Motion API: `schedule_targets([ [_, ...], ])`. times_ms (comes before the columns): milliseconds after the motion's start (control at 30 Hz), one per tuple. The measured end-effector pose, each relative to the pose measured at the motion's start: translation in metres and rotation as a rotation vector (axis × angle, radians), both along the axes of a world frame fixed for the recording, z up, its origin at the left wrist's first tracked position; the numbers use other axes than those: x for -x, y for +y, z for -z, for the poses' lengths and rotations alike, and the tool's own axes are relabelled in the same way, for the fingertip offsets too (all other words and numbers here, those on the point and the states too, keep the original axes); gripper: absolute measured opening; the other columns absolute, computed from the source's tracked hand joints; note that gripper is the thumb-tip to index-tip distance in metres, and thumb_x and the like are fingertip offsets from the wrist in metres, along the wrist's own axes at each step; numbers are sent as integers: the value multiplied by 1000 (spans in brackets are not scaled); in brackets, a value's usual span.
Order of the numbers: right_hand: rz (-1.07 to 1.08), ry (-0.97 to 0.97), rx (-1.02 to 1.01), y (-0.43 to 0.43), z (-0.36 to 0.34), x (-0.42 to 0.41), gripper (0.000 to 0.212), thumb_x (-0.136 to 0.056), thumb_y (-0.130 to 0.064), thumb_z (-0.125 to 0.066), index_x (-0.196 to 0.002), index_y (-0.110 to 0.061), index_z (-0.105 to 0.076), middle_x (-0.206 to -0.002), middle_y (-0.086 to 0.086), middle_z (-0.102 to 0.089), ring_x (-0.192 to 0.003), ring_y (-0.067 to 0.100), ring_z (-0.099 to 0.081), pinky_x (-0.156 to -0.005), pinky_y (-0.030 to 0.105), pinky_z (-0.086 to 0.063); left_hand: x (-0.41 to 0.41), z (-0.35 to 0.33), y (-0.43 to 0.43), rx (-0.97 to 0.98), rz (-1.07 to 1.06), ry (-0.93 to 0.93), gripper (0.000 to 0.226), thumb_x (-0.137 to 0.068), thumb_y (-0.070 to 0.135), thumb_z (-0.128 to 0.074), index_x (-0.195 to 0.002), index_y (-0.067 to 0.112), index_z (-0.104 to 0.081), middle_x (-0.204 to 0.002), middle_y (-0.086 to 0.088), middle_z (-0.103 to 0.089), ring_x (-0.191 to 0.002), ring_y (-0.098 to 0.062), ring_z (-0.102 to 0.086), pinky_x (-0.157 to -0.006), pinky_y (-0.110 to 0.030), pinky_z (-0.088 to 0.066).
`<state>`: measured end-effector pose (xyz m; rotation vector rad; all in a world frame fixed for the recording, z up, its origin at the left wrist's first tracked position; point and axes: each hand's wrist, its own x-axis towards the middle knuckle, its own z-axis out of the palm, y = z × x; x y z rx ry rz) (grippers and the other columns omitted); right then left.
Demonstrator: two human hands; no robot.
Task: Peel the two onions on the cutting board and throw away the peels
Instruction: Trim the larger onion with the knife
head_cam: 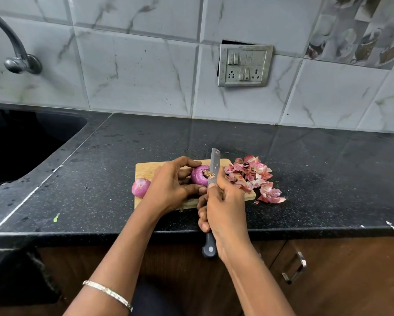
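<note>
One purple onion (pixel 199 177) mid-frame, root end showing, over the wooden cutting board (pixel 149 168); paler onion (pixel 140 187) at its left edge, peels (pixel 253 176) heaped right.

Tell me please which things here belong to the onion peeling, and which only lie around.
For the job: left hand holding the first onion, right hand gripping the knife, second onion, cutting board, peels.
Just there: tap, sink, wall socket, cupboard handle.

Purple onion (pixel 199 177), pink peels (pixel 255 176), black speckled counter (pixel 305 167)
</note>
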<state>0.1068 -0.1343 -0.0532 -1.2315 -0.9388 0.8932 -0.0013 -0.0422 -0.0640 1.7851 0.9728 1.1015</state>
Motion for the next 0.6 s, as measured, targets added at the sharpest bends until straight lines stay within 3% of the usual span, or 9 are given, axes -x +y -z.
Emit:
schedule_targets([
  [100,-5,19,4,-11,5,2,49,-108,-8,-40,-145,-39,-46,-56,8,-50,-40,14,-41,-35,23,-34,0,0,-1,0,1,-5,55,-68,3,-90,-117,12,-66,-100,-4,-78,-96,-12,-75,-93,-40,-59],
  [200,-6,54,18,0,-1,3,41,-108,-8,-39,-143,-26,-52,-64,13,-47,-41,13,-41,-34,22,-32,2,2,0,-24,-2,2,51,-73,3,-89,-117,13,-66,-99,-4,-79,-97,-13,-75,-93,-42,-59],
  [333,-2,96,19,11,-5,1,51,-108,-8,-40,-153,-32,-40,-64,10,-46,-41,11,-39,-34,20,-31,1,2,0,-21,-15,4,46,-77,-1,-84,-117,12,-66,-98,-3,-79,-96,-10,-75,-94,-40,-59],
  [533,-41,186,30,3,1,-1,32,-109,-12,-40,-134,-20,-58,-61,8,-46,-40,11,-40,-33,19,-29,0,-1,-1,-31,18,12,53,-73,5,-88,-120,14,-66,-103,-2,-77,-98,-8,-74,-93,-30,-58],
  [600,-42,193,32,-3,5,-2,37,-109,-11,-38,-137,-26,-57,-60,7,-47,-39,11,-40,-33,19,-30,1,-2,-1,-39,28,15,55,-74,9,-88,-124,14,-66,-109,-1,-76,-103,-6,-71,-95,-24,-56],
])
